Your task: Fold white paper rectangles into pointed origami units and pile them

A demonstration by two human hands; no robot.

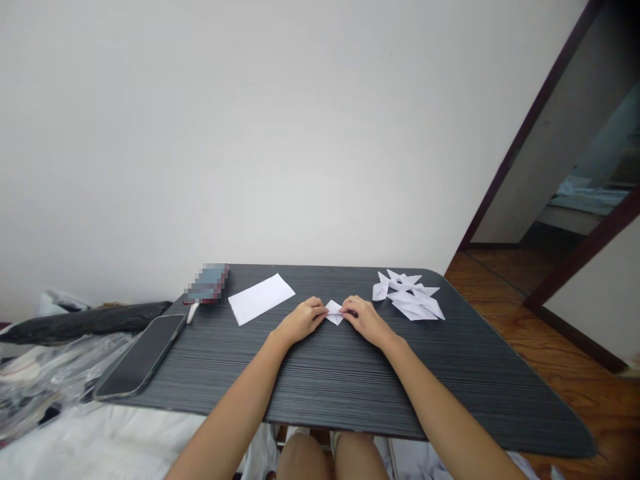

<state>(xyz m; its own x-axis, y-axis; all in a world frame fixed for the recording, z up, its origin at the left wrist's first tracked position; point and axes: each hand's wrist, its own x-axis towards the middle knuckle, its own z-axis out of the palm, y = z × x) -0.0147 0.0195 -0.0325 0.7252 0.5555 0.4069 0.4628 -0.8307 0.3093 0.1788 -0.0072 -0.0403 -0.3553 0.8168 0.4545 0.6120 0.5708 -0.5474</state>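
Fingers [317,309] of the left hand [301,321] close in a pinch on the left corner of a small, white, diamond-shaped piece of folded paper [335,317]; thumb and forefinger of the right hand [369,321] pinch its right corner, the forefinger bent. How the remaining fingertips of either hand meet the paper cannot be told from where one stands. The folded piece lies between the two hands, low over the middle of a dark, wood-grained tabletop [345,393] with rounded corners, and a crease crosses it from side to side. Both bare forearms reach in from the near edge, beneath which the person's knees [304,459] show.

Left of the hands: a flat, white, rectangular sheet of paper [261,299], set at a slant and apart from the fingers. Right of the hands: a cluster of white, pointed, folded-paper shapes [415,305], several overlapping. Far left corner: a blue-grey, red-edged object [207,285], its surface pixelated, with a slim white item [192,313] just beside its near end. Left edge: a black-screened smartphone [141,355] in a pale-rimmed case, lying face up. Beyond the table's left side: a long, black, wrapped bundle [90,323] above crumpled clear plastic [75,373]. Behind: a plain, pale wall [310,133]; at right, brown wooden flooring [537,323].
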